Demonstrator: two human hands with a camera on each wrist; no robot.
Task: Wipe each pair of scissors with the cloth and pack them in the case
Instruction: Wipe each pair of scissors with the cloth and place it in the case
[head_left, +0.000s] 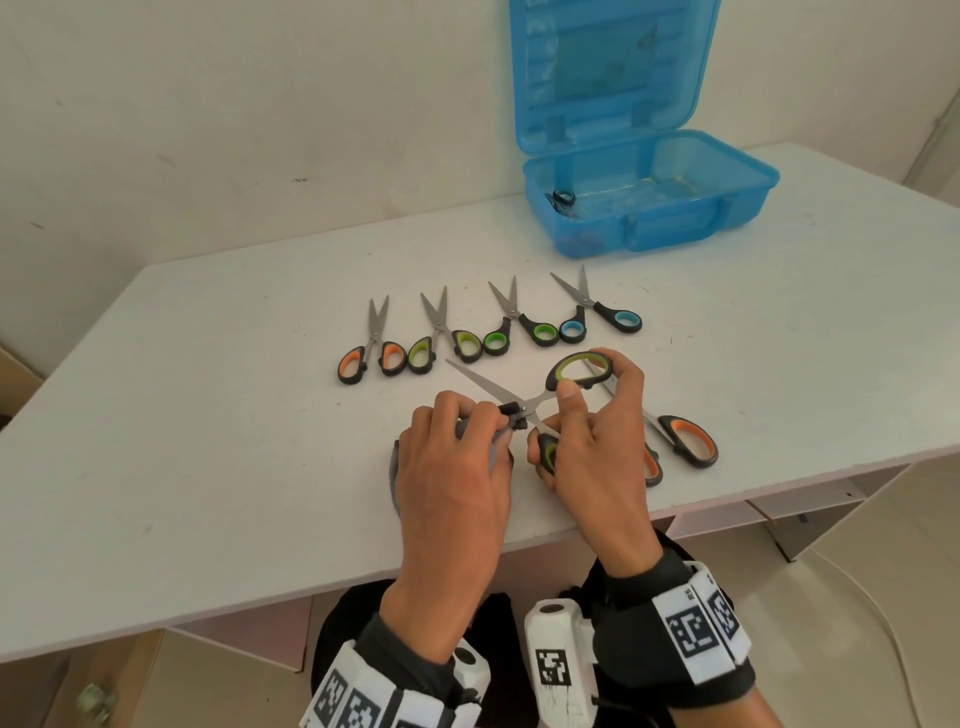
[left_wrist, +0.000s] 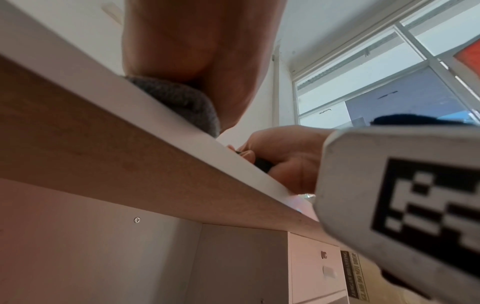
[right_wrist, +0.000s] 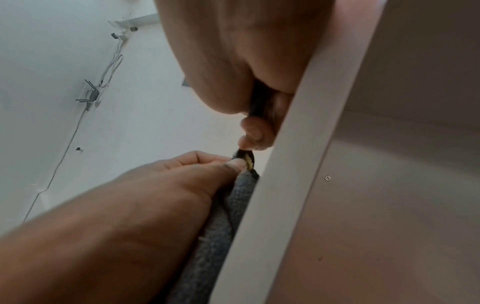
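1. Head view: we find the right hand (head_left: 592, 436) gripping the handles of the green-handled scissors (head_left: 524, 402), blades spread apart. The left hand (head_left: 457, 457) has its fingers curled round the grey cloth (head_left: 397, 467), pinched at one blade near the pivot. Only this view shows the open blue case (head_left: 644, 202) at the table's (head_left: 208, 415) far right, a row of four scissors (head_left: 483, 327) mid-table, and orange-handled scissors (head_left: 685, 436) near the front edge. Bare tabletop lies to the left.
2. Left wrist view: from below the table edge (left_wrist: 182, 131), we see the cloth (left_wrist: 179, 100) bunched under the palm, at the very edge.
3. Right wrist view: we see the left thumb (right_wrist: 228, 166) pressing cloth (right_wrist: 223, 216) against the scissors.
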